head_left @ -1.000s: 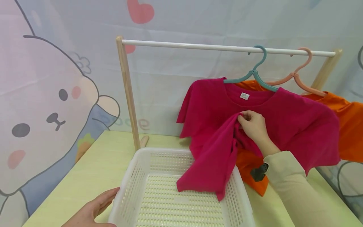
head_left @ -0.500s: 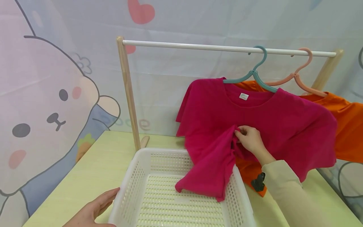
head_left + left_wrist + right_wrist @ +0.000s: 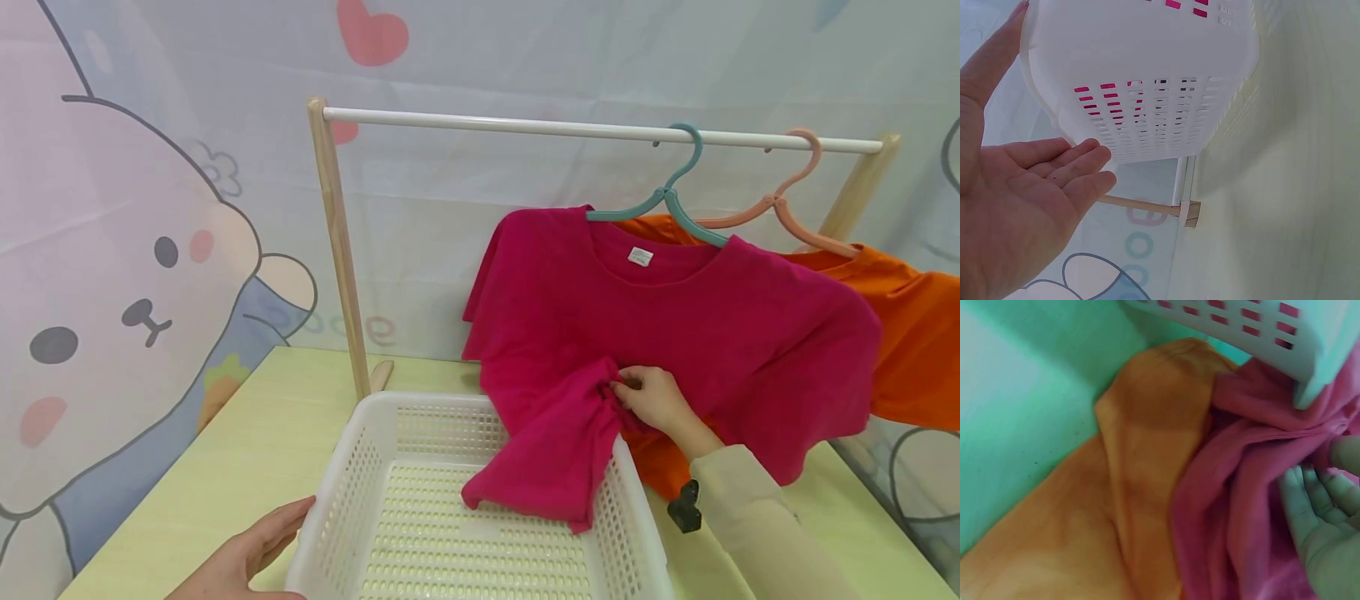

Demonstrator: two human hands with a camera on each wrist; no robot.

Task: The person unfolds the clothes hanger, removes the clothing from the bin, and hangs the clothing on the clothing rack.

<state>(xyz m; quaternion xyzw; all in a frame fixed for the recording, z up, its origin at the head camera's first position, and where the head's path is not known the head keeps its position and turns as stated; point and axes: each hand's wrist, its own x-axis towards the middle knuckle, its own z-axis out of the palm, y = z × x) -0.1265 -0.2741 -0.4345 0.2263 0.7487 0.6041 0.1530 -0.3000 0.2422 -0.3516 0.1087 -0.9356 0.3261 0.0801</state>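
Observation:
A magenta T-shirt point(image 3: 660, 317) hangs from a teal hanger point(image 3: 678, 208) on the rack's white bar. My right hand point(image 3: 656, 400) pinches a bunched fold of its front, and the lower part drapes over the right side of a white plastic basket point(image 3: 390, 404). In the right wrist view, finger and thumb of the right hand point(image 3: 1329, 512) meet at the gathered cloth. Along the basket's left side, my left hand point(image 3: 243, 554) has its fingertips at the rim. The left wrist view has this hand point(image 3: 1032, 187) with palm showing and fingers nearly straight against the basket wall point(image 3: 1141, 56).
Behind the magenta shirt, an orange T-shirt point(image 3: 915, 333) hangs on a pink hanger point(image 3: 798, 208). The rack has wooden posts point(image 3: 341, 250) and a white bar point(image 3: 487, 124). Everything stands on a light wood-look table point(image 3: 255, 433) before a printed cloth backdrop point(image 3: 465, 50).
My right hand has moved down and slightly left, drawing the pinched fold of the magenta T-shirt lower. The left hand and basket stay in place.

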